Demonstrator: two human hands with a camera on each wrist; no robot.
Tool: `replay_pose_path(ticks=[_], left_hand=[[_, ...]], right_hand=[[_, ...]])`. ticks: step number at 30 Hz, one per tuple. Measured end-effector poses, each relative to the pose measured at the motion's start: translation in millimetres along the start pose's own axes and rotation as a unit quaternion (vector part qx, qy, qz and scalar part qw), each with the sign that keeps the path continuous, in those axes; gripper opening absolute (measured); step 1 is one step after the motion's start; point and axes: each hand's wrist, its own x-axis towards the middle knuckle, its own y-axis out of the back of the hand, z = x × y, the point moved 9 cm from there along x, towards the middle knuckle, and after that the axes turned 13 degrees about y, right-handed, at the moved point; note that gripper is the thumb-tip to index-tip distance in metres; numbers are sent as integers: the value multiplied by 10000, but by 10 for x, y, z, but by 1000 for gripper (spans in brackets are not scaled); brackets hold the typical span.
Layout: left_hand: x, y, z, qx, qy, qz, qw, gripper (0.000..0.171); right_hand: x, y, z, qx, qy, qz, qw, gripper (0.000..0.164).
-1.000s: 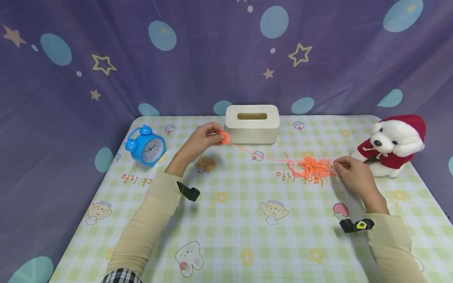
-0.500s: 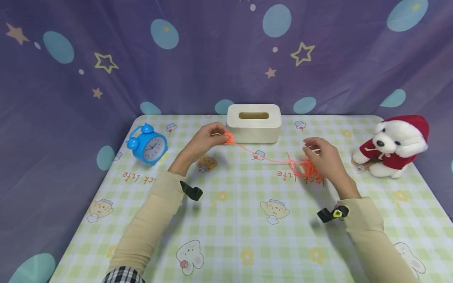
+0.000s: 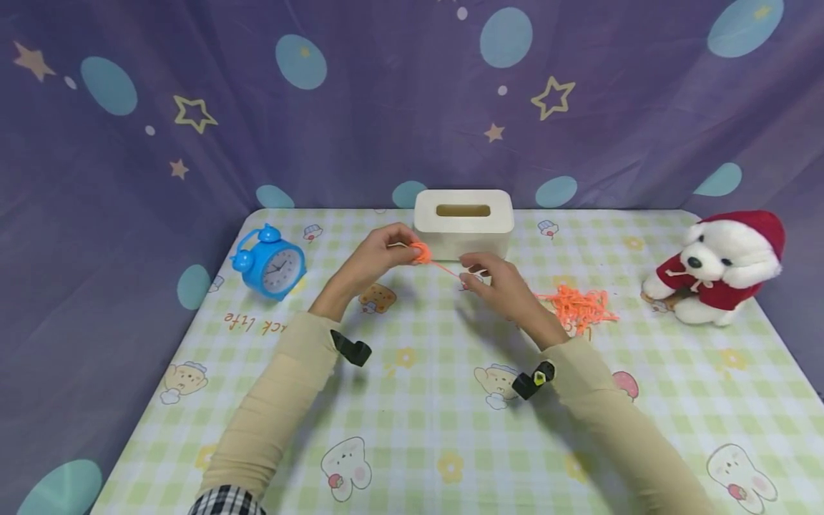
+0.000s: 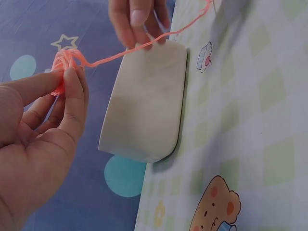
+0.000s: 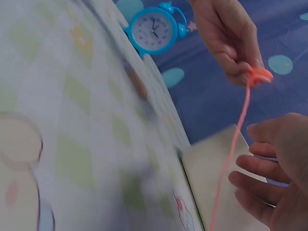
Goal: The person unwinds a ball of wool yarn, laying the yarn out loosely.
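Note:
My left hand (image 3: 380,254) pinches a small wound ball of orange yarn (image 3: 421,252) between thumb and fingers, up in front of the tissue box. In the left wrist view the loops of the ball (image 4: 67,67) stick out past the fingertips. A single yarn strand (image 5: 242,113) runs from it toward the right. My right hand (image 3: 505,290) hovers beside this strand, its fingers parted and loosely bent; the right wrist view shows a gap between them and the strand. Behind the right wrist lies a loose, tangled heap of the same yarn (image 3: 582,307) on the tablecloth.
A cream tissue box (image 3: 463,232) stands at the back middle, close behind both hands. The blue alarm clock (image 3: 273,266) is at the left, and a white plush dog (image 3: 704,265) in red sits at the right. Behind the table hangs a purple curtain (image 3: 399,107).
My right hand has moved left from the far side of the yarn heap, over it, to near the ball. My left hand stays almost in place, still pinching the yarn ball.

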Motion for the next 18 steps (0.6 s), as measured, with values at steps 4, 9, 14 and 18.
replay_pose_path(ticks=[4,9,14,18], left_hand=[[6,-5,-3,30,-34,-24,10000,14],[-3,-12,-4,24,-64,-78,9999,18],[-16,-3,-1,98,-56,-10,9999,16],[-23,7,0,91,-53,40,9999,14]], right_hand=[[100,-157,-110,331,177,-108,9992,33],[153,-265,-217,498,169,-239,9983,26],[119,-212,-279,529,245,-36,9983,20],[74,-3,-299,523,308,520,9968,18]])
